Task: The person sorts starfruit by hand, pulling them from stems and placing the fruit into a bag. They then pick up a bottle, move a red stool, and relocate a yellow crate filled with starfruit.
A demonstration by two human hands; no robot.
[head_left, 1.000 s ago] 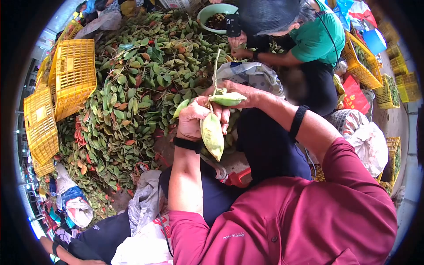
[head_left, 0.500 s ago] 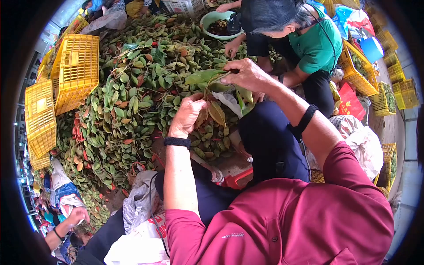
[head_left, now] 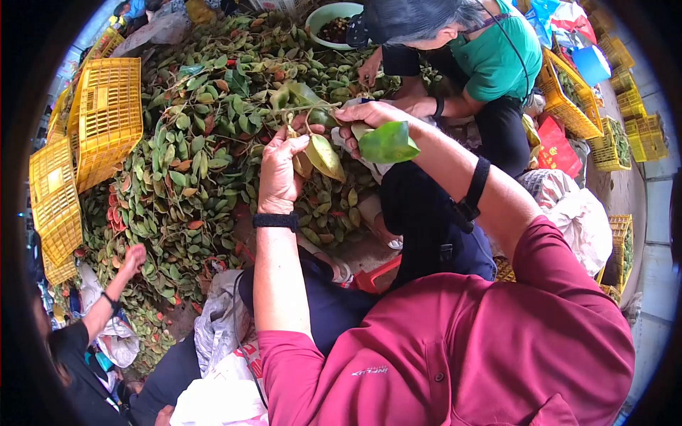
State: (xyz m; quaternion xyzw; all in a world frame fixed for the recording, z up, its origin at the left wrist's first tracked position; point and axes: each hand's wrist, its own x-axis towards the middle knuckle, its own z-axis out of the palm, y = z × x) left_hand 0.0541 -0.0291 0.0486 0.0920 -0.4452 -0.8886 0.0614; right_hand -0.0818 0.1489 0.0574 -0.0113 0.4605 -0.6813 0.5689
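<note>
Both my hands are raised over a large heap of leafy cuttings (head_left: 185, 156), with a leafy stem (head_left: 305, 108) stretched between them. My left hand (head_left: 280, 160) is closed on the stem's left part, where a yellow-green leaf (head_left: 325, 156) hangs beside the fingers. My right hand (head_left: 366, 117) pinches the stem's right end. A broad bright green leaf (head_left: 388, 143) sticks out below the right hand's fingers. Some of the fingertips are hidden by leaves.
Yellow crates (head_left: 108, 117) stand at the left, more (head_left: 568, 96) at the right. A co-worker in a green shirt (head_left: 501, 60) bends near a pale green bowl (head_left: 334, 25). Another person's hand (head_left: 133, 257) reaches in at lower left. White sacks (head_left: 579, 227) lie at right.
The stem is turned, and the bright green leaf now shows below my right hand. Both my hands have shifted slightly left. At lower left, the other person's arm has reached up towards the heap.
</note>
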